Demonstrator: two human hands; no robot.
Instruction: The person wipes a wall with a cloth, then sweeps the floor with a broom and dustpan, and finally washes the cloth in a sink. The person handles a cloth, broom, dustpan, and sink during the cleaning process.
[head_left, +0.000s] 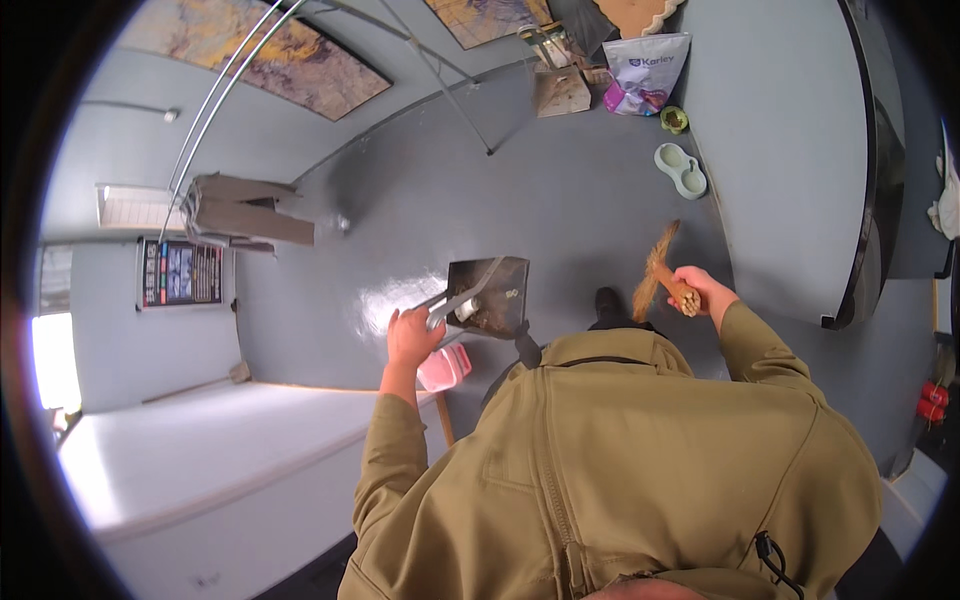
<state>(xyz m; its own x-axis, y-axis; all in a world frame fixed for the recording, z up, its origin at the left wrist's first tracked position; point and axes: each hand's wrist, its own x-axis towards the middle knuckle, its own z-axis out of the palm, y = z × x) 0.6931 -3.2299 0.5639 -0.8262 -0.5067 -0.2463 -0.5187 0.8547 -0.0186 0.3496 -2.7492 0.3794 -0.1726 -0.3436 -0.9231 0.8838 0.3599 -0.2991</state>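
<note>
My left hand (415, 336) grips the handle of a dark dustpan (504, 292) to the left of my feet. Some brown debris and a small white item (466, 309) lie inside the pan, partly behind its grey handle. My right hand (697, 291) is closed around the bundled-stalk handle of a straw hand broom (660, 262). The broom's bristles fan out just ahead of my right shoe (608, 301), over the grey floor (562, 195); whether they touch it I cannot tell.
A pink plastic bin (444, 368) stands beside the dustpan. Ahead on the right are a pale double pet bowl (681, 171), a green bowl (674, 119), a pet-food bag (646, 75) and a litter tray (562, 93). A metal rack leg (457, 101) stands ahead; trousers (251, 214) hang at left.
</note>
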